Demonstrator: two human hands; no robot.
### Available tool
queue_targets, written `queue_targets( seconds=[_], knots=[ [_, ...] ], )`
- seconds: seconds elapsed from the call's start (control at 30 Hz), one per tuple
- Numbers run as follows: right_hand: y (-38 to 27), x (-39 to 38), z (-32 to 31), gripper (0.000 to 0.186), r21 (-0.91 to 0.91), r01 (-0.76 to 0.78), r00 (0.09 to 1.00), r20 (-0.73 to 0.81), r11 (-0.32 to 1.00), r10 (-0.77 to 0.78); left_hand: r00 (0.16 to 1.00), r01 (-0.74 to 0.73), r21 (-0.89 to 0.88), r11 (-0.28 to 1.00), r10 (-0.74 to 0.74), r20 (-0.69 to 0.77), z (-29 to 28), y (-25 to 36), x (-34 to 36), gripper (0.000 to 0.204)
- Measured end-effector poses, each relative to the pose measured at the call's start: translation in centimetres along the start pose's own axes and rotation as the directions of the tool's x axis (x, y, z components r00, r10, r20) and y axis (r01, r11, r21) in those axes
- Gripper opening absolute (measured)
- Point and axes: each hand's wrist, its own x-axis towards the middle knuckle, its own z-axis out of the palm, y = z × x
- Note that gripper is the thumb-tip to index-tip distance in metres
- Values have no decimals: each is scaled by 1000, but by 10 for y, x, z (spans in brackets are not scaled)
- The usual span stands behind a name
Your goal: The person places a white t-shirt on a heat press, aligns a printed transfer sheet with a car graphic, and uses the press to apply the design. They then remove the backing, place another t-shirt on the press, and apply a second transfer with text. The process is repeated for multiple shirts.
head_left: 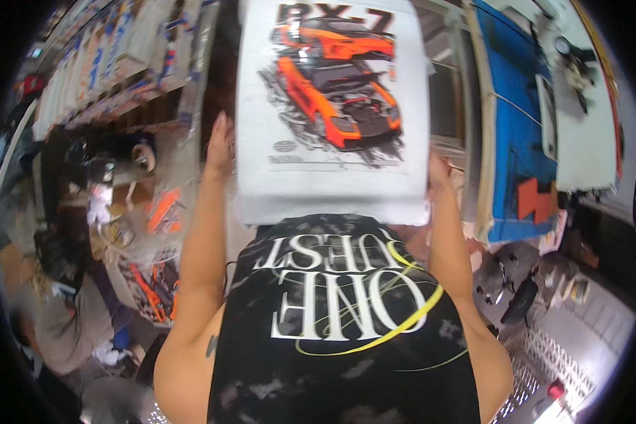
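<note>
In front of my chest lies a white piece of printed fabric (332,185), like a T-shirt laid smooth, with orange and black cars and dark lettering on it. Its near edge curves down close to my body. My left hand (220,147) is raised beside the fabric's left edge, its visible fingers stretched upward and away from me. Along the right edge, near the lower corner, is my right hand (440,172); its fingers are blurred and mostly hidden, so I cannot tell whether they grip the cloth.
Shelving (120,63) with rows of pale packages stands at the left. Orange printed pieces (164,286) lie below it. To the right are a blue panel (505,134) and a white table (585,141) with a dark tool. A person (74,328) is at the lower left.
</note>
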Motion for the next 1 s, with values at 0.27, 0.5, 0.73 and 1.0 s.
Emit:
queue_targets(
  seconds=[0.27, 0.5, 0.73, 1.0],
  knots=[
    [15, -38, -70, 43, 399, 214, 974, -19, 891, -226, 962, 231, -221, 948, -189, 198, -117, -14, -23, 39],
    [18, -46, -68, 32, 413, 304, 952, -104, 859, -287, 961, 59, -8, 998, -55, 270, -150, 22, -30, 31],
    [22, -48, -72, 28, 411, 346, 937, -99, 844, -336, 969, 19, -33, 999, -10, 245, -157, 23, -31, 23],
    [31, -36, -82, 18, 403, 378, 925, -196, 834, -324, 953, -21, -22, 1000, 26, 300, -148, 33, -42, 36]
  ],
)
